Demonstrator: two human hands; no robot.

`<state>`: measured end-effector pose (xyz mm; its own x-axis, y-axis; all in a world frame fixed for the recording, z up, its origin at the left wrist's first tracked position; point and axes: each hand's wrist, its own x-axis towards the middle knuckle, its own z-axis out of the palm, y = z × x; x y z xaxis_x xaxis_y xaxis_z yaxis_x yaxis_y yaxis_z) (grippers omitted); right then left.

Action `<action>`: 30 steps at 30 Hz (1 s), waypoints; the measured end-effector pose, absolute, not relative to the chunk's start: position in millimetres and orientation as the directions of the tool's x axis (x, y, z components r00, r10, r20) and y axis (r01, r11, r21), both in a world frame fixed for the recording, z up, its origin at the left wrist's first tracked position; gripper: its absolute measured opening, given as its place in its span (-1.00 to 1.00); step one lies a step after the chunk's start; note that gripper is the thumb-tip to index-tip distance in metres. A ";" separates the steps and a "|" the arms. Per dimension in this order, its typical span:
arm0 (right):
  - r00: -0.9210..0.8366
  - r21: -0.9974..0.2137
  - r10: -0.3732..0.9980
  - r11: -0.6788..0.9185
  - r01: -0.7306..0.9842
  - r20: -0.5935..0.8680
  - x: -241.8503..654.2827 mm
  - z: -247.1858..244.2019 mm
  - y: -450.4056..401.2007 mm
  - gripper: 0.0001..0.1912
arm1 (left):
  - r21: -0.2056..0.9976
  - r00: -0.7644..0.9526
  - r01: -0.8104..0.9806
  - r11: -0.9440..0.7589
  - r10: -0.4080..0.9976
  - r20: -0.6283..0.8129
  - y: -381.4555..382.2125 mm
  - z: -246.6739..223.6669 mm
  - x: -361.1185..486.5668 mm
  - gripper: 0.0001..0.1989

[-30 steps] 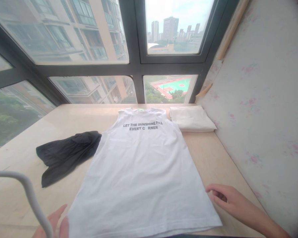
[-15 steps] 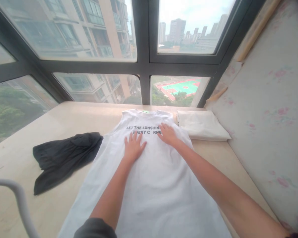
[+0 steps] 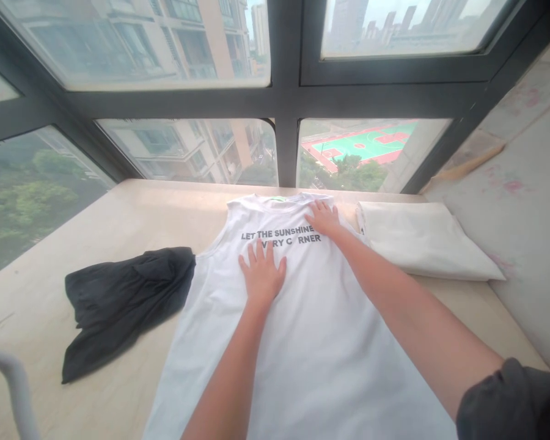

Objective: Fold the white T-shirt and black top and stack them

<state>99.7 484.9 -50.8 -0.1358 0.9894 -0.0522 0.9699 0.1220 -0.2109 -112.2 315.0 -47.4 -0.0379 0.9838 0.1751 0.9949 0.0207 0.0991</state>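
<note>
So the left hand (image 3: 263, 276) is lying palm down on the chest of a white tank top (image 3: 311, 318), fingers fanned out, not clutching anything. Its fingertips reach up into the printed lettering (image 3: 280, 236) and cover a bit of the lower line. The right hand (image 3: 323, 219) is further up, near the shoulder on the right side, also palm down with the fingers loosely spread and no grip on the fabric. It's hiding the end of the top line, but you can read "LET THE SUNSHINE" okay.

The tank top is laid out face up in the middle of a pale wooden surface (image 3: 165, 211), neckline towards the window (image 3: 286, 101), bottom end running out of view. There's a dark sleeve (image 3: 508, 400) bunched on the right arm.

Left of the top there's a crumpled black cloth (image 3: 128, 299), its right end right up against the shirt's side. Over on the right, a folded white cloth (image 3: 421, 238) sits just beside the shoulder, with the right forearm crossing in front of its near left part. A curved grey tube (image 3: 16, 385) pokes in at the lower left, can't tell what it belongs to. Flowery wall (image 3: 522, 214) on the right, and a green and red sports court (image 3: 362, 146) outside through the glass.
</note>
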 end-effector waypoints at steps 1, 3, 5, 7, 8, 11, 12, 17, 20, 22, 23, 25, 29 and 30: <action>-0.115 -0.208 0.992 0.101 0.973 -0.057 102.0 -50.1 493.5 -0.33 | 0.102 -0.037 0.995 0.019 0.984 0.176 315.0 -47.2 -112.3 -0.34; -0.070 -0.200 0.995 0.055 0.978 -0.066 102.6 -47.6 508.3 -0.32 | 0.107 -0.040 0.994 0.022 0.985 0.168 315.0 -47.1 -112.3 -0.34; -0.029 -0.191 0.998 0.016 0.981 -0.064 95.3 -44.8 518.3 -0.32 | 0.111 -0.045 0.993 0.028 0.987 0.152 315.6 -47.1 -112.0 -0.33; -0.053 -0.189 0.997 0.043 0.981 -0.052 80.9 -43.0 523.3 -0.34 | 0.116 -0.051 0.993 0.035 0.989 0.139 316.5 -47.1 -111.7 -0.33; -0.093 -0.193 0.994 0.082 0.978 -0.050 72.6 -42.8 524.3 -0.35 | 0.118 -0.053 0.992 0.037 0.989 0.135 316.9 -47.1 -111.6 -0.33; -0.216 -0.217 0.973 0.195 0.957 -0.079 52.8 -43.4 527.2 -0.38 | 0.120 -0.050 0.992 0.034 0.990 0.131 317.6 -47.0 -111.5 -0.33; -0.227 -0.224 0.969 0.201 0.954 -0.095 49.4 -43.0 529.3 -0.37 | 0.118 -0.048 0.992 0.033 0.990 0.130 317.6 -46.9 -111.6 -0.33; -0.186 -0.246 0.973 0.149 0.958 -0.134 45.6 -31.8 538.0 -0.31 | 0.113 -0.049 0.993 0.034 0.991 0.126 317.3 -46.5 -111.9 -0.33; -0.171 -0.254 0.980 0.142 0.957 -0.097 45.1 -27.7 516.1 -0.31 | 0.114 -0.045 0.993 0.030 0.990 0.132 317.3 -46.4 -111.7 -0.33; -0.123 -0.258 0.992 0.109 0.960 -0.036 48.6 -31.3 485.2 -0.31 | 0.115 -0.044 0.993 0.029 0.990 0.136 317.4 -46.5 -111.6 -0.33; -0.085 -0.261 0.996 0.081 0.962 -0.007 52.2 -35.0 466.5 -0.30 | 0.115 -0.045 0.993 0.029 0.989 0.138 317.5 -46.6 -111.6 -0.33; -0.007 -0.262 0.999 0.016 0.965 0.036 62.1 -43.9 427.3 -0.31 | 0.116 -0.046 0.993 0.029 0.989 0.143 317.8 -47.1 -111.7 -0.33; -0.004 -0.221 0.994 0.027 0.975 0.107 80.6 -56.9 358.8 -0.40 | 0.116 -0.043 0.993 0.024 0.986 0.164 319.3 -48.0 -112.3 -0.34; -0.030 -0.210 0.991 0.056 0.976 0.127 83.6 -57.9 344.4 -0.41 | 0.116 -0.042 0.993 0.022 0.985 0.165 319.9 -48.0 -112.4 -0.34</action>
<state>83.6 344.4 -57.9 -0.0298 0.9915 0.1267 0.9762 0.0562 -0.2097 -112.4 319.9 -48.0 -0.0416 0.9854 0.1650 0.9930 0.0225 0.1163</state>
